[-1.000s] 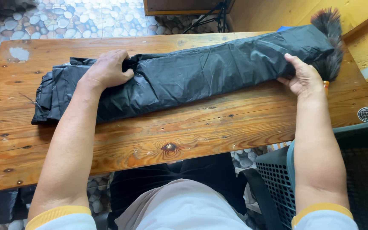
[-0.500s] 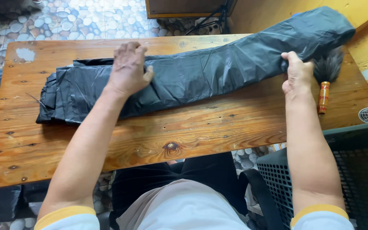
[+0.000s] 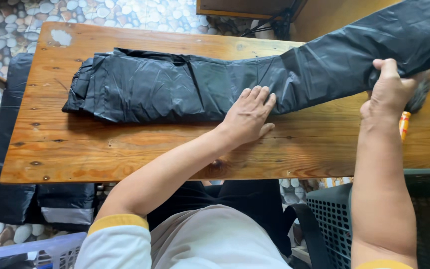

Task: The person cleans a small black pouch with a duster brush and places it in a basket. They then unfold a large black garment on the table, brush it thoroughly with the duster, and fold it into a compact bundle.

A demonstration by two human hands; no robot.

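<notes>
A long folded black plastic sheet (image 3: 175, 87) lies across the wooden table (image 3: 125, 149). My left hand (image 3: 249, 115) presses flat on its lower edge near the middle, fingers spread. My right hand (image 3: 390, 92) grips the sheet's right end and holds it lifted off the table, slanting up toward the top right corner. Under my right hand a brush with dark bristles and an orange handle (image 3: 404, 124) lies on the table, partly hidden.
A dark plastic crate (image 3: 334, 219) stands at the lower right beside my legs. More black material (image 3: 11, 199) hangs at the table's left side over a pebble floor. A lilac basket (image 3: 51, 251) sits at the bottom left.
My left hand slid right along the sheet from its left part to the middle. My right hand took hold of the right end and raised it, uncovering the brush.
</notes>
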